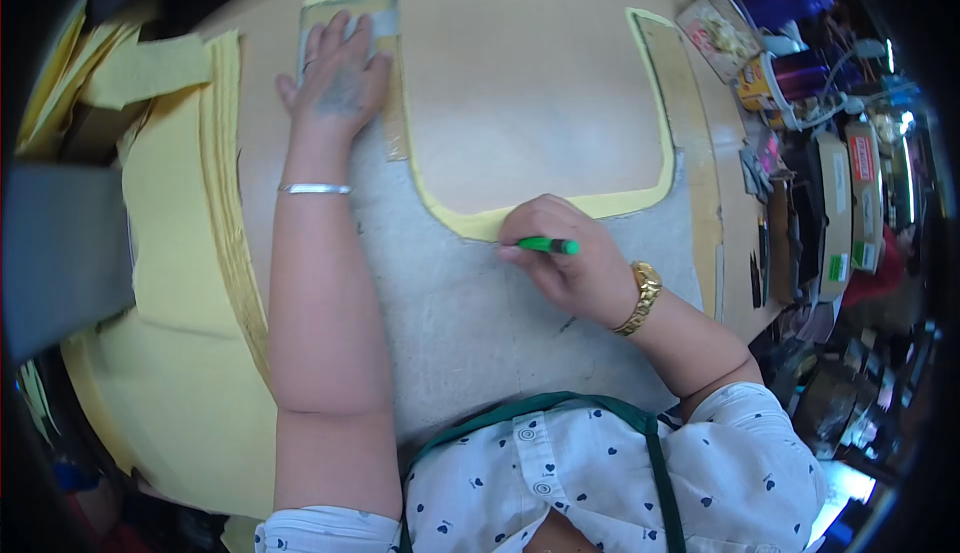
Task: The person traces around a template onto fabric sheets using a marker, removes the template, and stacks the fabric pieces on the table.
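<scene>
My left hand point(342, 71) lies flat with fingers spread on the upper left arm of a large grey U-shaped template point(470, 323). Tan tape point(397, 123) covers part of that arm. In my right hand point(575, 263) is a green pen point(548, 245), its tip hidden by my fingers at the template's inner curved edge. A band of yellow sheet point(620, 203) shows from under the template along that inner edge. My body and forearms cover the lower part of the template.
Stacked yellow sheets point(190, 243) lie at the left beside a grey panel point(70, 253). To the right are a patterned box point(718, 35), a yellow-and-white tub point(762, 88) and upright cartons point(833, 213). Dark pens point(762, 253) lie near the table's right edge.
</scene>
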A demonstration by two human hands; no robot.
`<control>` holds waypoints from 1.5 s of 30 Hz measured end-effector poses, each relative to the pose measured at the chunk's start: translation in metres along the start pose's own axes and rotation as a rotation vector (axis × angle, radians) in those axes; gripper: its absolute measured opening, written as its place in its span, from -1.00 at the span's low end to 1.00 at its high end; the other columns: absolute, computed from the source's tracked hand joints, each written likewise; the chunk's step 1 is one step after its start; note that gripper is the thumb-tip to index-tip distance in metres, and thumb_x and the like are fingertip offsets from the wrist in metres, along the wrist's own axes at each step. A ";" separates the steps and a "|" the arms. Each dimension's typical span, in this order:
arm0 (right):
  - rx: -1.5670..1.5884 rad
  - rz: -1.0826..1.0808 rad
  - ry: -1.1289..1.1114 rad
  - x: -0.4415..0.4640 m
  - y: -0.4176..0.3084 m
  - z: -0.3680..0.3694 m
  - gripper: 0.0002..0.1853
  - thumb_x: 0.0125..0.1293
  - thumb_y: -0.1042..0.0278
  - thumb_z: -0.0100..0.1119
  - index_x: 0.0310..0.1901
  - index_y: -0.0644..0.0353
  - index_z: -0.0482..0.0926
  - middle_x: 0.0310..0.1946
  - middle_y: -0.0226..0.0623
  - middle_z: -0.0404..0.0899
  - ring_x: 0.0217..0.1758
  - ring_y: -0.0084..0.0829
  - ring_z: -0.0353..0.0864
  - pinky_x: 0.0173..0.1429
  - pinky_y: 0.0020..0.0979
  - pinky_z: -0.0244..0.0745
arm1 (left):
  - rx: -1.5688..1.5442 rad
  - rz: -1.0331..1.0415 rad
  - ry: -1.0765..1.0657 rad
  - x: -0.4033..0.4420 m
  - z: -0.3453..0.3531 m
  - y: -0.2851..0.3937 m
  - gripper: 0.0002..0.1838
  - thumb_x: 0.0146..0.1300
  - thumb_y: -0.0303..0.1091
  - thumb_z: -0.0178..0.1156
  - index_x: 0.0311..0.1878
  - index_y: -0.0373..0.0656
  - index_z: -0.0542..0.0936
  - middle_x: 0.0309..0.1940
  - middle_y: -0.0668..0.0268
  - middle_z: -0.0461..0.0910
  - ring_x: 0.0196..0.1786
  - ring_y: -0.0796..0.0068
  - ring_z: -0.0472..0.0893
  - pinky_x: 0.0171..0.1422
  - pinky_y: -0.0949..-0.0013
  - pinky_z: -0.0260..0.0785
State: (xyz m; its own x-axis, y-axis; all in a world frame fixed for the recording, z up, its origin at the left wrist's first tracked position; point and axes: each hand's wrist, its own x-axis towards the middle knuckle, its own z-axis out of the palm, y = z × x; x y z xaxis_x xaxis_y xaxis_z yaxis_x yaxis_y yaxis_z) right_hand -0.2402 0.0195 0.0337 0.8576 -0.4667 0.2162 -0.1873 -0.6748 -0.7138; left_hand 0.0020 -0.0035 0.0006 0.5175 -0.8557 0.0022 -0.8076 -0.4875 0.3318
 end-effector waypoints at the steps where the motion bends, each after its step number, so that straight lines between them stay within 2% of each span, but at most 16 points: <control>1: -0.033 0.018 0.019 -0.010 0.008 -0.010 -0.90 0.02 0.53 0.11 -0.41 0.19 0.40 -0.47 -0.27 0.42 -0.33 -0.27 0.43 -0.23 -0.38 0.36 | 0.007 -0.008 -0.018 0.001 -0.001 0.001 -0.45 0.17 -0.04 -0.16 0.25 0.11 0.16 0.32 0.42 -0.05 0.37 0.41 -0.11 0.25 -0.25 -0.27; 3: 0.060 0.186 0.072 -0.031 0.022 -0.035 -0.90 0.07 0.49 0.11 -0.36 0.20 0.41 -0.43 -0.27 0.45 -0.33 -0.30 0.44 -0.19 -0.41 0.35 | 0.030 -0.023 -0.052 0.001 -0.002 0.002 -0.45 0.17 -0.03 -0.17 0.26 0.12 0.14 0.32 0.45 -0.07 0.37 0.41 -0.12 0.26 -0.24 -0.27; 5: 0.084 0.245 0.116 -0.053 0.044 -0.063 -0.89 0.13 0.44 0.10 -0.32 0.22 0.43 -0.40 -0.34 0.47 -0.30 -0.44 0.45 -0.16 -0.48 0.34 | 0.055 -0.023 -0.052 0.002 -0.002 0.003 -0.45 0.17 -0.03 -0.17 0.27 0.14 0.13 0.33 0.46 -0.07 0.37 0.41 -0.12 0.25 -0.24 -0.26; 7: 0.327 0.460 0.157 -0.070 0.061 -0.090 -0.89 0.16 0.44 0.07 -0.29 0.24 0.43 -0.40 -0.42 0.46 -0.26 -0.56 0.44 -0.14 -0.53 0.34 | 0.086 -0.029 -0.046 0.002 0.000 0.003 -0.44 0.18 -0.03 -0.17 0.27 0.15 0.12 0.33 0.47 -0.07 0.37 0.41 -0.13 0.25 -0.23 -0.26; 10: 0.339 0.403 0.472 -0.074 0.088 -0.125 -0.92 0.19 0.48 0.02 -0.28 0.25 0.43 -0.39 -0.50 0.43 -0.25 -0.66 0.40 -0.13 -0.57 0.33 | 0.146 -0.018 -0.020 0.000 0.003 0.003 -0.45 0.19 -0.05 -0.18 0.27 0.16 0.12 0.32 0.46 -0.05 0.37 0.40 -0.11 0.25 -0.22 -0.25; 12: 0.330 0.439 0.786 -0.072 0.105 -0.141 -0.89 0.16 0.52 -0.03 -0.27 0.27 0.43 -0.40 -0.36 0.46 -0.26 -0.50 0.46 -0.13 -0.48 0.36 | 0.152 0.003 0.007 0.003 0.007 0.000 -0.46 0.19 -0.06 -0.20 0.27 0.16 0.12 0.32 0.45 -0.05 0.37 0.40 -0.10 0.24 -0.23 -0.25; 13: 0.011 0.487 0.808 -0.078 0.121 -0.146 -0.88 0.14 0.50 -0.03 -0.28 0.27 0.44 -0.41 -0.29 0.47 -0.26 -0.42 0.47 -0.12 -0.44 0.36 | 0.141 0.004 0.011 0.002 0.009 0.000 -0.46 0.19 -0.06 -0.20 0.27 0.17 0.12 0.32 0.46 -0.06 0.37 0.40 -0.10 0.22 -0.25 -0.25; 15: -0.603 0.598 0.800 -0.092 0.154 -0.145 -0.86 0.10 0.48 -0.03 -0.29 0.28 0.45 -0.41 -0.14 0.47 -0.27 -0.25 0.49 -0.12 -0.35 0.37 | 0.154 0.005 0.055 -0.004 0.004 0.011 -0.48 0.18 -0.08 -0.15 0.24 0.11 0.20 0.29 0.39 0.06 0.35 0.33 -0.02 0.26 -0.10 -0.15; 18: -0.481 0.674 0.795 -0.098 0.154 -0.146 -0.84 0.04 0.42 -0.01 -0.35 0.29 0.49 -0.41 0.02 0.44 -0.27 -0.08 0.44 -0.11 -0.23 0.35 | -0.043 0.256 0.217 0.008 0.018 -0.018 -0.55 0.16 -0.18 -0.05 0.13 -0.05 0.35 0.19 0.23 0.23 0.26 0.24 0.16 0.26 0.12 0.01; 21: -0.385 0.759 0.762 -0.097 0.152 -0.149 -0.83 0.04 0.37 0.01 -0.42 0.30 0.50 -0.42 0.00 0.46 -0.29 -0.10 0.46 -0.12 -0.22 0.36 | -0.153 0.300 0.288 0.010 0.019 -0.014 -0.66 0.13 -0.30 0.02 -0.02 -0.20 0.46 0.06 0.10 0.36 0.15 0.16 0.31 0.21 0.28 0.12; 24: -0.262 0.773 0.768 -0.100 0.159 -0.150 -0.82 0.05 0.31 0.05 -0.38 0.24 0.52 -0.38 -0.05 0.44 -0.27 -0.11 0.44 -0.15 -0.24 0.36 | -0.128 0.452 0.357 0.000 0.023 0.030 -0.70 0.14 -0.33 0.03 -0.09 -0.26 0.49 0.00 0.05 0.40 0.11 0.14 0.34 0.19 0.23 0.15; 27: -0.294 0.759 0.719 -0.101 0.157 -0.152 -0.81 0.04 0.32 0.06 -0.37 0.25 0.52 -0.40 -0.05 0.44 -0.28 -0.10 0.44 -0.14 -0.24 0.35 | -0.133 0.684 0.253 -0.030 0.047 0.149 -0.69 0.17 -0.26 0.02 -0.08 -0.23 0.49 -0.02 0.10 0.44 0.13 0.10 0.32 0.22 0.22 0.10; 28: -0.288 0.752 0.718 -0.101 0.156 -0.152 -0.82 0.03 0.34 0.06 -0.38 0.26 0.53 -0.41 -0.05 0.45 -0.28 -0.11 0.45 -0.13 -0.25 0.36 | -0.074 0.698 0.160 -0.036 0.059 0.180 -0.63 0.20 -0.18 -0.03 -0.01 -0.20 0.44 0.06 0.16 0.38 0.20 0.10 0.24 0.25 0.03 0.01; 30: -0.287 0.737 0.714 -0.103 0.154 -0.153 -0.84 0.01 0.37 0.06 -0.40 0.27 0.54 -0.41 -0.05 0.48 -0.28 -0.14 0.48 -0.11 -0.26 0.37 | 0.147 0.535 -0.091 -0.057 0.068 0.237 -0.52 0.25 -0.09 -0.21 0.18 -0.13 0.25 0.25 0.29 0.12 0.33 0.16 0.01 0.19 -0.32 -0.18; 35: -0.292 0.706 0.743 -0.104 0.157 -0.153 -0.85 -0.01 0.41 0.06 -0.40 0.25 0.55 -0.40 -0.07 0.48 -0.25 -0.17 0.47 -0.07 -0.28 0.33 | 0.204 0.449 -0.112 -0.058 0.087 0.258 -0.50 0.26 -0.17 -0.26 0.25 -0.11 0.13 0.30 0.30 0.01 0.35 0.16 -0.05 0.20 -0.30 -0.17; 45: -0.294 0.730 0.716 -0.103 0.154 -0.150 -0.86 -0.02 0.48 0.00 -0.44 0.23 0.56 -0.36 -0.12 0.48 -0.23 -0.23 0.46 -0.06 -0.33 0.30 | 0.228 0.503 -0.067 -0.057 0.089 0.255 -0.49 0.24 -0.17 -0.27 0.24 -0.16 0.14 0.29 0.27 0.03 0.33 0.15 -0.01 0.18 -0.28 -0.09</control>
State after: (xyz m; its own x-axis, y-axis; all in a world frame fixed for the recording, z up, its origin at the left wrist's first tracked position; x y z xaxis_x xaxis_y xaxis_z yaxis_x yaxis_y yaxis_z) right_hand -0.4295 -0.1222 0.0018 0.0268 -0.9772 0.2105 -0.7330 -0.1624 -0.6606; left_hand -0.2589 -0.0943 0.0007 0.0395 -0.9982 0.0454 -0.9951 -0.0352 0.0925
